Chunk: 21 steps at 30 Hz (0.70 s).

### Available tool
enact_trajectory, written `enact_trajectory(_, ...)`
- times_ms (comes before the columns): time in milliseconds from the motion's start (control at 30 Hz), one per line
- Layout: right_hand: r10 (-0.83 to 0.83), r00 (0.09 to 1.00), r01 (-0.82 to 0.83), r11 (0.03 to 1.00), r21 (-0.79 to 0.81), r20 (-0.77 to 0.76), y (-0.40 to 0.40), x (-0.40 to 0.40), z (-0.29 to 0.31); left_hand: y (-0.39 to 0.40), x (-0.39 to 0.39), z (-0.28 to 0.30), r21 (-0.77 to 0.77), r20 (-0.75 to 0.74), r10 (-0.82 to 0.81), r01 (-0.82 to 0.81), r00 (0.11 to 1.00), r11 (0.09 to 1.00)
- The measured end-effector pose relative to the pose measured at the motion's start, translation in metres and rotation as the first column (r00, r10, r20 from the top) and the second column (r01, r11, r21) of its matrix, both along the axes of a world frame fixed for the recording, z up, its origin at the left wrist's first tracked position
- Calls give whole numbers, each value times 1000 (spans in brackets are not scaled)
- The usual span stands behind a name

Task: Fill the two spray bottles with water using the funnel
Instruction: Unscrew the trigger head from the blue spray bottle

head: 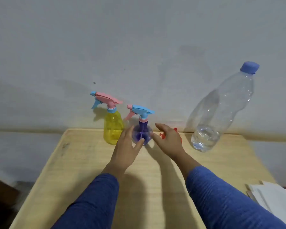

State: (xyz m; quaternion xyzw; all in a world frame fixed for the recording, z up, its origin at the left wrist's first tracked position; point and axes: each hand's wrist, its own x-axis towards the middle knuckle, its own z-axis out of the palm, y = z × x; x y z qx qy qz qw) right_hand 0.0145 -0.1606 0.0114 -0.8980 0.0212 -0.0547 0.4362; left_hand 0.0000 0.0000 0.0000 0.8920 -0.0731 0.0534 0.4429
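- Nearest us are our two blue sleeves (pixel 92 200), reaching forward over the wooden table (pixel 82 162) toward the purple spray bottle (pixel 141 134), which we take as our landmark.
- Our left hand (pixel 125 151) lies just left of the purple spray bottle, fingers straight and spread, the fingertips at its round body; whether they actually touch we cannot tell. It holds nothing.
- Our right hand (pixel 168 139) lies just right of that bottle, also wide with relaxed fingers and holding nothing. We judge the two hands are framing the bottle so as to take it and steady it.
- The purple spray bottle stands upright with its blue and pink trigger head (pixel 140 111) on the neck, so we judge it must come off before any filling.
- Just left of it and slightly behind stands the yellow spray bottle (pixel 113 128), upright, its pink trigger head on too.
- Right of the purple bottle, mostly hidden behind our right hand, a red piece (pixel 163 135) shows; we take it for the funnel, kept close for the pour.
- Well to the right stands the clear water bottle (pixel 221 109), its blue cap on, water only low in its base.
- Far right of the landmark, by the table's near corner, lies a stack of white papers (pixel 271 197).
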Motion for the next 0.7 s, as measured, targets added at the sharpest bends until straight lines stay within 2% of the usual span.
enact_trajectory(100,4,998,-9,997,81,62,9,17,-19,-4,20,-24,-68,-35,61,-63,998,996)
enact_trajectory(367,-3,989,-36,963,266,145,27,42,-40,-15,56,-53,-111,56,24,-17,998,994)
enact_trajectory(700,-30,991,-4,967,254,131,29,19,-25,-15,35,-42,-119,68,47,-39,997,992)
